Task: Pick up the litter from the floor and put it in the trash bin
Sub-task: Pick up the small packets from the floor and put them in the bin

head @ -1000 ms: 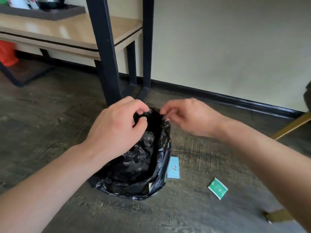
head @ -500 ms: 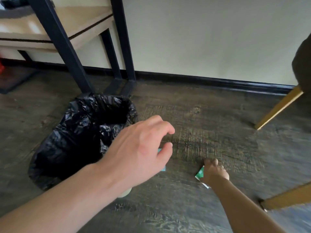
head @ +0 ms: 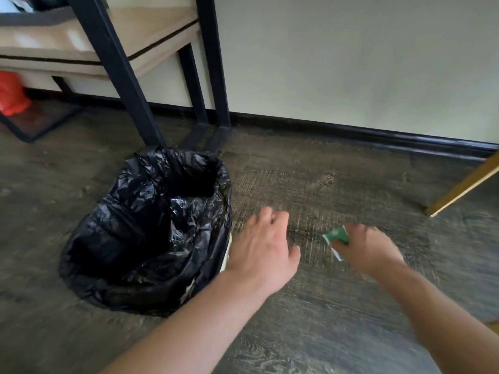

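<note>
The trash bin (head: 151, 228) stands on the dark wood floor at centre left, lined with a crumpled black plastic bag, its mouth open. My right hand (head: 370, 249) is to the right of it, low over the floor, gripping a small green and white wrapper (head: 336, 237). My left hand (head: 266, 249) hovers palm down just beside the bin's right edge, fingers spread, holding nothing. The blue card seen earlier beside the bin is hidden under my left hand.
A table with black metal legs (head: 127, 85) stands behind the bin against the cream wall. A red bag (head: 10, 94) lies under it at far left. A yellow wooden chair leg (head: 464, 184) slants in at right.
Both hands left the bin bag's rim. My right hand reached down to the green wrapper on the floor and now lifts it toward the bin. My left hand dropped beside the bin.
</note>
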